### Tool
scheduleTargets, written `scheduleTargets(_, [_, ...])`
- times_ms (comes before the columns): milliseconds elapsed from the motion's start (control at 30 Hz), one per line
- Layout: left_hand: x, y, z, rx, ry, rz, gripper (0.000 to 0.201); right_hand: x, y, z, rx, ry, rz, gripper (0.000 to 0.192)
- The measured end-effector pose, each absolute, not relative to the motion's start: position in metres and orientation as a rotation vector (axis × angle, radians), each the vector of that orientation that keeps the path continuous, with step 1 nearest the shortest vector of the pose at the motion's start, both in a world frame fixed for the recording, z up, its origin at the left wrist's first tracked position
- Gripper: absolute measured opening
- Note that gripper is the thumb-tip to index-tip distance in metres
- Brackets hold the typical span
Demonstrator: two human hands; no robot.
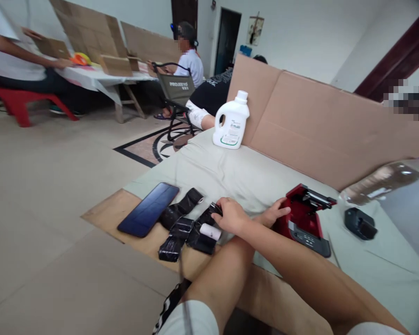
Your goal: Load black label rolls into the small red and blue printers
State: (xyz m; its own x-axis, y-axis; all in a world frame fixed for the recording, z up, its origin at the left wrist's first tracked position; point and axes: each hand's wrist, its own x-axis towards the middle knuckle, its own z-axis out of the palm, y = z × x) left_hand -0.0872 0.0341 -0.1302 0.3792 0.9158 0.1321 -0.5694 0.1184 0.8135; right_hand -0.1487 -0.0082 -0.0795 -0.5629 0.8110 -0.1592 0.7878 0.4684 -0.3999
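My arms cross, the right forearm over the left. At the left, my right hand (231, 215) closes its fingers on a black-wrapped paper roll (209, 213); its fingertips partly cover it. Other rolls in black wrap (170, 247) lie close by, with a small white roll (210, 231) among them. My left hand (271, 215) grips the left side of a small red and black printer (309, 221), its thumb over the rim. The printer's lid is raised and its red inside shows. Some of the left hand's fingers are hidden behind its wall.
A phone (148, 209) lies left of the rolls on a cardboard sheet (103, 215). Right of the printer are a black device (360, 223) and a clear bottle (387, 179). A white jug (232, 122) stands before a cardboard panel (310, 116). Other people sit farther back.
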Motion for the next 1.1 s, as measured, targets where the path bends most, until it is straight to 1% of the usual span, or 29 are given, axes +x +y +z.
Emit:
scheduleTargets(67, [-0.08,0.039,-0.135,0.94,0.411,1.116,0.073,-0.124,-0.018,-0.069,-1.313,-2.476,0.684,0.03])
scheduleTargets(133, [-0.079,0.043,-0.14,0.999,0.408,1.11,0.085,-0.09,-0.031,-0.051,-1.12,-2.327,0.816,0.03])
scheduleTargets(200, [-0.081,0.044,-0.142,1.063,0.401,1.104,0.087,-0.047,-0.046,-0.028,-0.931,-2.269,1.143,0.028])
scheduleTargets(267, [-0.083,0.042,-0.14,1.08,0.399,1.103,0.085,-0.002,-0.058,-0.007,-0.787,-2.237,1.642,0.034])
scheduleTargets(300, [-0.084,0.04,-0.139,1.071,0.412,1.104,0.084,0.02,-0.061,0.001,-0.786,-2.213,1.807,0.038])
scheduleTargets(333, [-0.085,0.038,-0.137,1.061,0.432,1.104,0.084,0.041,-0.062,0.005,-0.838,-2.202,1.86,0.039])
scheduleTargets(367, [-0.085,0.036,-0.134,1.053,0.45,1.101,0.084,0.059,-0.06,0.006,-0.942,-2.193,1.793,0.039])
scheduleTargets(400, [-0.084,0.034,-0.132,1.049,0.461,1.096,0.085,0.075,-0.055,0.004,-1.076,-2.189,1.637,0.038])
scheduleTargets(500, [-0.083,0.032,-0.129,1.051,0.467,1.099,0.084,0.106,-0.029,-0.015,-1.438,-2.186,0.951,0.032])
scheduleTargets(567, [-0.083,0.033,-0.128,1.059,0.464,1.109,0.083,0.112,-0.009,-0.03,-1.593,-2.224,0.57,0.029])
scheduleTargets(667, [-0.083,0.035,-0.13,1.08,0.46,1.11,0.082,0.108,0.012,-0.043,-1.73,-2.331,0.255,0.03])
scheduleTargets(767, [-0.083,0.037,-0.132,1.099,0.464,1.1,0.082,0.098,0.02,-0.043,-1.782,-2.423,0.154,0.031])
scheduleTargets(933, [-0.083,0.038,-0.134,1.105,0.486,1.082,0.085,0.091,0.024,-0.038,-1.896,-2.536,0.174,0.029])
scheduleTargets(1100, [-0.082,0.037,-0.135,1.113,0.498,1.083,0.086,0.09,0.031,-0.036,-1.936,-2.599,0.161,0.037])
